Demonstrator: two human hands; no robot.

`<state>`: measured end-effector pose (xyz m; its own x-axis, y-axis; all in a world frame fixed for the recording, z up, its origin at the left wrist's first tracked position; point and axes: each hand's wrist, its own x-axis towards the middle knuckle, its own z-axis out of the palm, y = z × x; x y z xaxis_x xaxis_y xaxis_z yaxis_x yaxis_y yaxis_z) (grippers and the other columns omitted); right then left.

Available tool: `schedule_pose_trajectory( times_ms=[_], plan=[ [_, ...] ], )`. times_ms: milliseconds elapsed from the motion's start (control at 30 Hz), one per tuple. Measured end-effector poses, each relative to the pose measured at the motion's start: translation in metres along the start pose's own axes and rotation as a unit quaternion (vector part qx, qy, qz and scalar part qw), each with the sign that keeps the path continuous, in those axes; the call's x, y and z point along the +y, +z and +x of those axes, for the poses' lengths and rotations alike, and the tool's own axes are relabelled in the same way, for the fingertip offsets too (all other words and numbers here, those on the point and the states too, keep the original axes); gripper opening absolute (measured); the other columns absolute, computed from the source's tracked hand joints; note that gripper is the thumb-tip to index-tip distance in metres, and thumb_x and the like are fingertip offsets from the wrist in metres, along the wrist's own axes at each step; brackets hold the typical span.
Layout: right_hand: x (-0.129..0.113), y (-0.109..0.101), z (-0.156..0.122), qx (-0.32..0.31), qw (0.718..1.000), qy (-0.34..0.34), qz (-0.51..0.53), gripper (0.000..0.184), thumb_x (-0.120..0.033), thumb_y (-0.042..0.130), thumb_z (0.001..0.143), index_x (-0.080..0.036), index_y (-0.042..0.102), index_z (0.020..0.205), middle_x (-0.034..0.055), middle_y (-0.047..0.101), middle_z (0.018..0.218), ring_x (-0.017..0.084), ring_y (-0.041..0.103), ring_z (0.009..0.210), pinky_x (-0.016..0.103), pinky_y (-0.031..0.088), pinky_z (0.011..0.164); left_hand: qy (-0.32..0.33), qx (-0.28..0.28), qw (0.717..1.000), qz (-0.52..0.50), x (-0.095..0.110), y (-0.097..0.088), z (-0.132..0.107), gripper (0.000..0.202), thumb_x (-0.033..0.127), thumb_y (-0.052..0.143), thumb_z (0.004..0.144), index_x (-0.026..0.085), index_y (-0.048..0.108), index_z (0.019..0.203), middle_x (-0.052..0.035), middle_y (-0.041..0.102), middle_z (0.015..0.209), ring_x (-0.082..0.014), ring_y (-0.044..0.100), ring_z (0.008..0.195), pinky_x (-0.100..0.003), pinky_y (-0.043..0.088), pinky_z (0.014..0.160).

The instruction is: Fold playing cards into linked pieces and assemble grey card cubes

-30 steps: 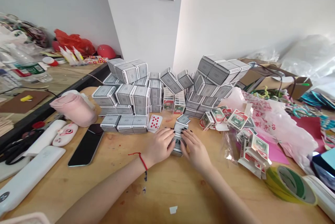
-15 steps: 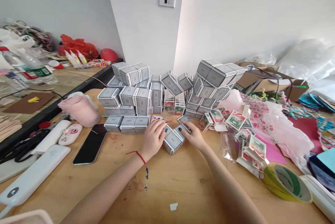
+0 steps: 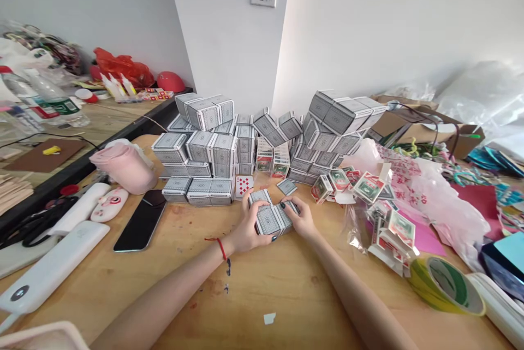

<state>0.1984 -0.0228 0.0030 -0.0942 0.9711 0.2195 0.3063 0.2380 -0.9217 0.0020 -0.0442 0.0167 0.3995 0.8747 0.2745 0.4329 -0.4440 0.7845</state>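
Note:
On the wooden table in front of me sits a V-shaped block of playing cards [image 3: 268, 223] with grey patterned backs. My left hand [image 3: 244, 234] grips its left arm, thumb and fingers around the sides. My right hand [image 3: 303, 221] closes on the right arm, one dark-nailed finger on top and the rest partly hidden. Just behind the block lie a face-down card [image 3: 287, 186] and a face-up card with red diamonds [image 3: 244, 187]. Stacks of similar card blocks [image 3: 210, 145] rise at left, with more card blocks [image 3: 327, 145] at right.
To the left are a phone [image 3: 140, 223], a white power bank [image 3: 55, 268] and a rolled pink cloth [image 3: 123, 167]. Card boxes [image 3: 370, 186], crumpled plastic and a roll of yellow tape [image 3: 446, 286] lie to the right. A paper scrap [image 3: 269, 318] is near the front.
My left hand has come down from behind the block to its left and front side. My right hand has left the loose card and holds the block, which has turned slightly.

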Motion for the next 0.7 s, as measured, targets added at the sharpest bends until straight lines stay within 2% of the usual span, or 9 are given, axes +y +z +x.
schedule_pose_trajectory(
  times_ms=[100,200,333,433,500,567,633,700],
  plan=[
    [-0.001,0.001,-0.002,-0.013,1.000,-0.012,-0.012,0.028,-0.044,0.049,0.080,-0.018,0.058,0.086,0.0039,0.061,0.079,0.019,0.057,0.072,0.029,0.046,0.066,-0.002,-0.020,1.000,-0.013,-0.001,-0.003,0.001,0.071,0.017,0.073,0.051,0.020,0.039,0.113,-0.0119,0.001,0.137,-0.0381,0.012,0.132,-0.052,0.023,0.105],
    [-0.004,0.004,-0.005,-0.020,0.998,-0.042,-0.044,0.025,-0.040,0.045,0.083,-0.018,0.056,0.088,0.0048,0.060,0.080,0.019,0.056,0.074,0.030,0.045,0.068,-0.003,-0.039,0.998,-0.040,-0.004,-0.004,0.002,0.072,0.016,0.072,0.050,0.022,0.038,0.114,-0.0107,0.003,0.138,-0.0374,0.015,0.131,-0.051,0.024,0.105],
    [-0.010,0.004,-0.009,-0.033,0.991,-0.095,-0.093,0.021,-0.035,0.041,0.086,-0.019,0.054,0.090,0.0065,0.058,0.083,0.021,0.055,0.079,0.034,0.045,0.074,0.010,-0.052,0.995,-0.080,-0.012,-0.003,0.003,0.080,0.028,0.074,0.053,0.022,0.033,0.122,-0.0123,0.000,0.141,-0.0375,0.017,0.131,-0.051,0.026,0.104],
    [-0.016,0.001,-0.015,-0.045,0.987,-0.110,-0.105,0.022,-0.036,0.041,0.087,-0.020,0.053,0.096,0.0078,0.056,0.090,0.022,0.054,0.086,0.035,0.045,0.080,0.039,-0.074,0.992,-0.099,-0.016,-0.008,0.008,0.094,0.043,0.074,0.056,0.020,0.025,0.133,-0.0145,-0.002,0.145,-0.0373,0.008,0.135,-0.053,0.020,0.107],
    [-0.020,-0.003,-0.022,-0.058,0.988,-0.100,-0.105,0.025,-0.036,0.043,0.087,-0.020,0.052,0.103,0.0085,0.056,0.096,0.022,0.054,0.092,0.036,0.044,0.084,0.048,-0.100,0.989,-0.103,-0.018,-0.015,0.012,0.104,0.049,0.071,0.058,0.021,0.013,0.140,-0.0150,-0.002,0.148,-0.0357,-0.001,0.137,-0.054,0.014,0.109],
    [-0.023,-0.009,-0.030,-0.085,0.989,-0.077,-0.097,0.028,-0.037,0.041,0.088,-0.020,0.052,0.108,0.0085,0.058,0.102,0.022,0.054,0.098,0.035,0.043,0.087,0.050,-0.129,0.984,-0.112,-0.019,-0.025,0.014,0.107,0.049,0.069,0.062,0.022,0.004,0.143,-0.0144,0.002,0.150,-0.0335,-0.001,0.138,-0.053,0.013,0.109],
    [-0.022,-0.015,-0.036,-0.102,0.989,-0.050,-0.090,0.031,-0.037,0.032,0.091,-0.020,0.057,0.101,0.0075,0.061,0.098,0.021,0.056,0.094,0.034,0.043,0.085,0.039,-0.139,0.982,-0.123,-0.019,-0.034,0.012,0.102,0.045,0.067,0.067,0.023,0.004,0.143,-0.0122,0.008,0.151,-0.0308,0.006,0.139,-0.050,0.014,0.111],
    [-0.017,-0.021,-0.037,-0.041,0.995,-0.009,-0.086,0.037,-0.040,0.031,0.091,-0.019,0.060,0.086,0.0062,0.063,0.083,0.020,0.059,0.078,0.031,0.045,0.075,0.005,-0.116,0.982,-0.149,-0.019,-0.039,0.006,0.084,0.041,0.060,0.075,0.025,0.013,0.142,-0.0094,0.014,0.150,-0.0274,0.013,0.138,-0.045,0.017,0.112]
  ],
)
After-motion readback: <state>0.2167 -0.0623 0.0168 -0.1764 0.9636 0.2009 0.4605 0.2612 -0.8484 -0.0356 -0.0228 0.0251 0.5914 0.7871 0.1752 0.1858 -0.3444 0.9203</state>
